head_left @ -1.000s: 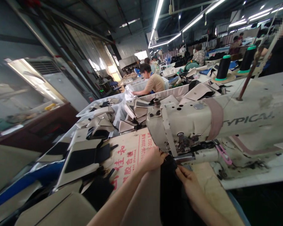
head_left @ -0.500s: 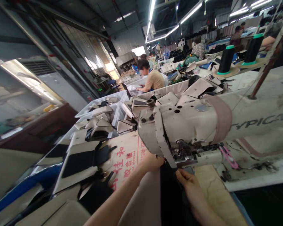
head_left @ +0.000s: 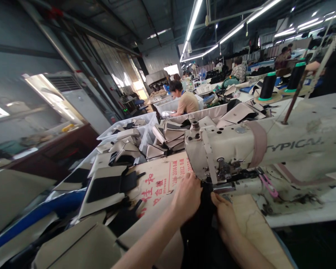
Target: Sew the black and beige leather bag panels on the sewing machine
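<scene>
A black fabric piece (head_left: 197, 233) with beige material beside it runs up to the head of a sewing machine (head_left: 226, 147). Left of the needle area, my left hand (head_left: 188, 196) grips the far edge of the black piece with curled fingers, partly hidden behind the machine head. On the other side, my right hand (head_left: 225, 213) pinches the piece's right edge, thumb on top, just in front of the presser area. The needle itself cannot be made out. A pair of pink-handled thread snips (head_left: 267, 184) hangs against the machine's body.
Printed plywood (head_left: 159, 179) extends left of the machine, with beige-and-black sewn pieces (head_left: 106, 186) stacked on it. Translucent bins (head_left: 149, 136) full of similar pieces stand beyond. Black thread cones (head_left: 268, 86) rise behind the machine. A co-worker (head_left: 186, 102) sits further back.
My left hand has come further into sight beside the machine head, wrist raised. The black piece looks more bunched between my hands. The camera view has shifted, so the machine appears further right.
</scene>
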Available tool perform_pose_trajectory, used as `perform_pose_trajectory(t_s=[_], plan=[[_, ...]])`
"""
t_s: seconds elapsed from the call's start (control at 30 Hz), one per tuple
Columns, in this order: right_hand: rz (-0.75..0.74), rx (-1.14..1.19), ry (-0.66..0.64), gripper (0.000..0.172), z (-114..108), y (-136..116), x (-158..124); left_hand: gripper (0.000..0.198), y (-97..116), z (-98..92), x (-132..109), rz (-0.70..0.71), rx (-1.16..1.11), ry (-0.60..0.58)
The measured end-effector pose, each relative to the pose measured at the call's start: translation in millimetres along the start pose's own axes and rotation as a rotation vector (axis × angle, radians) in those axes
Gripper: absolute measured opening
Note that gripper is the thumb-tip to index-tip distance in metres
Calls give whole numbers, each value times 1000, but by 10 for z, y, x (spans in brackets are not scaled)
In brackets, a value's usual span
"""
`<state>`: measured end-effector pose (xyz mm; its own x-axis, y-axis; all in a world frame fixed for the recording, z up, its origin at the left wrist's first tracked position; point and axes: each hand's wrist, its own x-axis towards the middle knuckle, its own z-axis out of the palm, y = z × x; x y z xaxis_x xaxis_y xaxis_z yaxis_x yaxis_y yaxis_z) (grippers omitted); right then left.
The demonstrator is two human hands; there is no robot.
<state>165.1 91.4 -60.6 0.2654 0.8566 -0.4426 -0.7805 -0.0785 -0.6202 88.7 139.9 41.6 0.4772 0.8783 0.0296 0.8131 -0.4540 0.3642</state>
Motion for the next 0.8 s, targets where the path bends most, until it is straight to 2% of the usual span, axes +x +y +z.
perform_pose_trajectory(t_s=[0.07,0.1,0.17,0.27,0.4,0.5,0.6,0.8], plan=[[-13,-24,13,41,-8,-30,-10,26,62,137,-395,83,120,-119],[-19,-33,20,40,-15,-39,-11,28,90,235,-544,58,151,-165],[-26,-40,32,39,-36,-41,-3,37,142,442,-684,-82,180,-81],[-27,-53,38,34,-62,-19,11,55,209,640,-535,-266,178,85],[-15,-56,1,32,-51,-8,5,65,264,621,-170,-406,222,117],[-39,-33,-38,34,-27,-14,0,68,240,570,-49,-426,276,113],[-55,-23,-43,37,-21,-4,17,62,142,573,-35,-404,262,108],[-89,-45,-2,41,-42,6,59,50,-89,596,-54,-383,-36,55]])
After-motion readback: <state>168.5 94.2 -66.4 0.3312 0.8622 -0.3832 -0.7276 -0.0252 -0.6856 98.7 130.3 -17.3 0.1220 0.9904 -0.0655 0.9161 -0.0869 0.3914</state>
